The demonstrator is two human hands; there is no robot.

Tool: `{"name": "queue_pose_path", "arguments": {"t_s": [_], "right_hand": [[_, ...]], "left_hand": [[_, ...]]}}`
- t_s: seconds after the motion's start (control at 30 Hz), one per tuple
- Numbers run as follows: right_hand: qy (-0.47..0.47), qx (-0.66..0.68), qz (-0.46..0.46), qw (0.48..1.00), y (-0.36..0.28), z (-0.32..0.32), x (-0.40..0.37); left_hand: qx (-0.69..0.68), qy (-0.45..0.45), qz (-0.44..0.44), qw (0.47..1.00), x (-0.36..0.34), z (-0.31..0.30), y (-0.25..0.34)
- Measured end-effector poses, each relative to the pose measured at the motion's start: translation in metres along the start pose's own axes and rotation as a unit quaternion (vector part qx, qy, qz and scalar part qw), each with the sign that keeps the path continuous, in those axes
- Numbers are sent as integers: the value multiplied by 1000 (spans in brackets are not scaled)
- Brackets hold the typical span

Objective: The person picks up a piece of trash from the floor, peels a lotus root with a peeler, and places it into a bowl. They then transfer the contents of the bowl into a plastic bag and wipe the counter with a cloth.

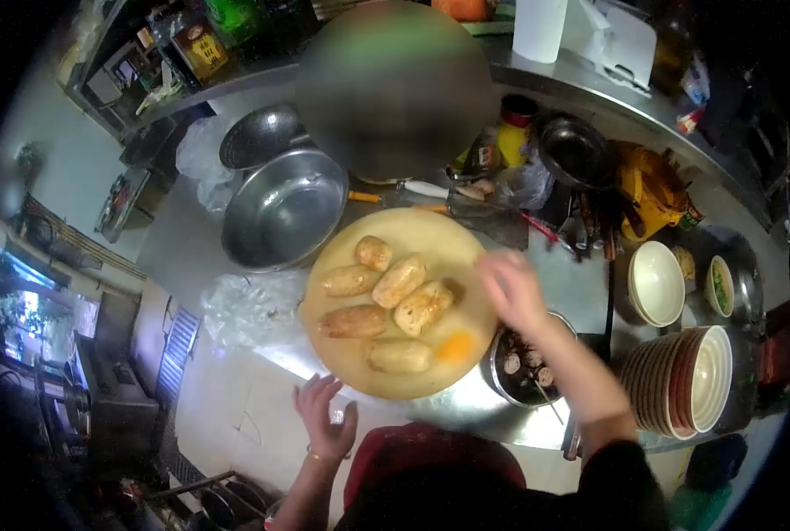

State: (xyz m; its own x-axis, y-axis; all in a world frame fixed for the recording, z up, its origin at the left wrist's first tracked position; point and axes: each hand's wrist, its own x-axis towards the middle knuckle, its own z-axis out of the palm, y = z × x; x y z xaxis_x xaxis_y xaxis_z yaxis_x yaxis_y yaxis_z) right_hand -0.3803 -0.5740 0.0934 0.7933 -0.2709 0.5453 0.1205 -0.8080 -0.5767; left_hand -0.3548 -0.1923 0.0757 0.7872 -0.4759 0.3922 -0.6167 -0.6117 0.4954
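A round cutting board (395, 382) carries several thick, pale-brown root pieces (399, 281) that look like peeled lotus root. Near its lower right lies a flat orange patch (454, 347), whose nature I cannot make out. My left hand (324, 418) hangs just off the board's lower left edge, fingers apart and nothing in it. Over the right edge of the board reaches my right hand (512, 288), its fingers stretched out and no object visible in them. Below my right forearm, partly covered by it, stands a metal pot (498, 376) with dark liquid and round pale pieces.
A big metal basin (280, 208) and a wok (258, 137) stand at upper left, above a clear plastic bag (253, 310). Knives (426, 189) lie behind the board. At right are stacked bowls (669, 385), cream bowls (657, 283) and a black pan (572, 150).
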Motion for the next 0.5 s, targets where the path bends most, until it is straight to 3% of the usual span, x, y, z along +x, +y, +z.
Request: {"name": "queue_pose_path", "arguments": {"t_s": [0.07,0.17,0.23,0.3,0.37,0.43,0.5], "right_hand": [[-21,-61,-47,997,48,36,47],[-209,-182,-10,961,116,86,107],[-359,-309,39,880,113,103,146],[-381,-239,66,891,153,136,165],[-444,-257,50,857,186,170,178],[-433,-203,42,877,233,210,180],[-398,-200,14,895,217,208,184]], "left_hand": [[29,11,-58,998,-34,-12,-9],[64,47,-159,984,-90,-27,-13],[103,57,-210,971,-118,-43,-1],[111,102,-256,955,-150,-48,9],[132,103,-274,947,-180,-52,12],[187,71,-334,921,-190,-57,31],[213,66,-381,897,-188,-51,45]]}}
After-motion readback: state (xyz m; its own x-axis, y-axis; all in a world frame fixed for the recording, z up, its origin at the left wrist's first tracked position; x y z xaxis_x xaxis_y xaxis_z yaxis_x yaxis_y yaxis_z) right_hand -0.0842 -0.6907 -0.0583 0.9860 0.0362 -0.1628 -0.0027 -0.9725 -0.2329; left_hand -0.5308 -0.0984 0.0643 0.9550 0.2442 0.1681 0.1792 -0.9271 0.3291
